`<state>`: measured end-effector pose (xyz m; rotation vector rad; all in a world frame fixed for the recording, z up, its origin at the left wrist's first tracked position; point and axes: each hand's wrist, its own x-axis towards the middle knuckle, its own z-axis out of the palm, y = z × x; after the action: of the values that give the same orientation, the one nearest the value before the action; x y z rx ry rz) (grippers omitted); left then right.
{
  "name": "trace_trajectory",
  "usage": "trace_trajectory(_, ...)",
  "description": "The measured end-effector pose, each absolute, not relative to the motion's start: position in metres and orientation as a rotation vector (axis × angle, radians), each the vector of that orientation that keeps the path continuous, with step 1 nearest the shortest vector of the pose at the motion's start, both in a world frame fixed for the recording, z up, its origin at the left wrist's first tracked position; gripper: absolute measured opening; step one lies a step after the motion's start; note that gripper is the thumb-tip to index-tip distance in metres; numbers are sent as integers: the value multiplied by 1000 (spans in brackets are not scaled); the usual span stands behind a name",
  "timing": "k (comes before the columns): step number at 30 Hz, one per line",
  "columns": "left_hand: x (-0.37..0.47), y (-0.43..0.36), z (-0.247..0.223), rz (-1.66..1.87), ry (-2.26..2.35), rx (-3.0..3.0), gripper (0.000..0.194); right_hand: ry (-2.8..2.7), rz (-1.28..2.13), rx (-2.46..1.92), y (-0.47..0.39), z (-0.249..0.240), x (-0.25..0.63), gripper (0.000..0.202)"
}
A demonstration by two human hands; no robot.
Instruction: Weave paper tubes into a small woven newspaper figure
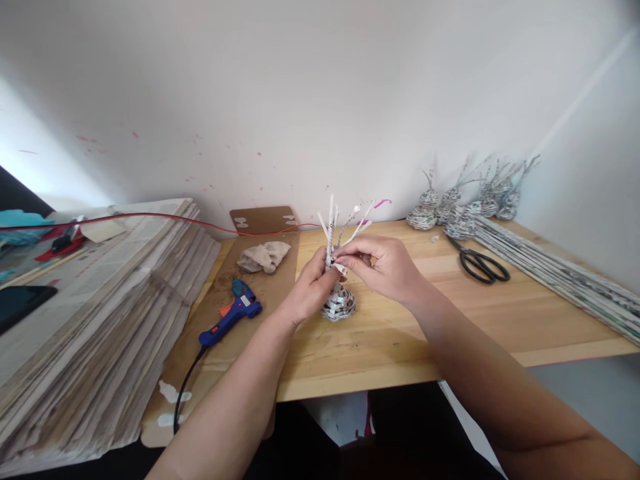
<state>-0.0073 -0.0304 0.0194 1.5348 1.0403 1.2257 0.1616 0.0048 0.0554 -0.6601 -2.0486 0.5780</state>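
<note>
A small woven paper piece (339, 305) with a round base stands upright on the wooden table, several paper strips fanning up from its top. My left hand (316, 283) is wrapped round its narrow upper part, thumb in front. From the right, my right hand (383, 264) pinches a short white paper strip (341, 269) at the neck with thumb and forefinger. Part of the neck is hidden behind my fingers.
A blue glue gun (230, 317) and a crumpled cloth (264, 257) lie on a brown board at left, beside a tall newspaper stack (150, 287). Black scissors (483, 265), several woven pieces (463, 220) and long paper rods (555, 277) are at right.
</note>
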Motion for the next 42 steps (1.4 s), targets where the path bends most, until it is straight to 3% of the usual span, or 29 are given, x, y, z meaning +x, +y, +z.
trace_trajectory(8,-6,-31,20,1235,995,1483,32,-2013,846,-723,6,57,162,12)
trace_trajectory(14,-6,-32,24,1233,1003,1547,30,-1934,728,-728,1,55,157,8)
trace_trajectory(22,-10,-30,17,1251,992,1563,19,-2108,559,-558,4,55,160,29)
trace_trajectory(27,-11,-25,5,1270,769,1385,37,-2062,629,-596,3,53,158,32)
trace_trajectory(32,-8,-19,-2,1332,844,1254,58,-1986,892,-624,1,54,158,34)
trace_trajectory(36,-8,-18,-3,1329,906,1150,58,-1976,943,-622,-2,58,159,34)
trace_trajectory(42,-9,-20,4,1356,817,1100,48,-1796,893,-765,1,66,170,17)
